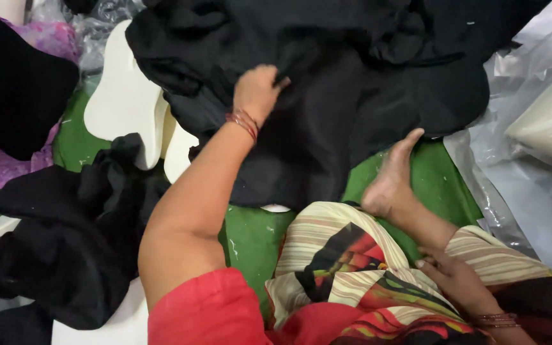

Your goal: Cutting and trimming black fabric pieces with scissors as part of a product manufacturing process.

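black garment (352,121) at frame centre, pinched by left hand (258,92); right hand (452,278) loose on striped lap (346,255), lower right. sorting step; next probably needs a pull free.

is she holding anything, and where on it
The left hand pinches a fold near the middle of the black garment. The right hand rests on her leg, holding nothing.

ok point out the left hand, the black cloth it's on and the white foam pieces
left hand (260,89): head view, back of the hand, fingers curled into the fabric
black cloth (352,115): head view, middle of the spread fabric
white foam pieces (122,96): head view, face of the largest piece
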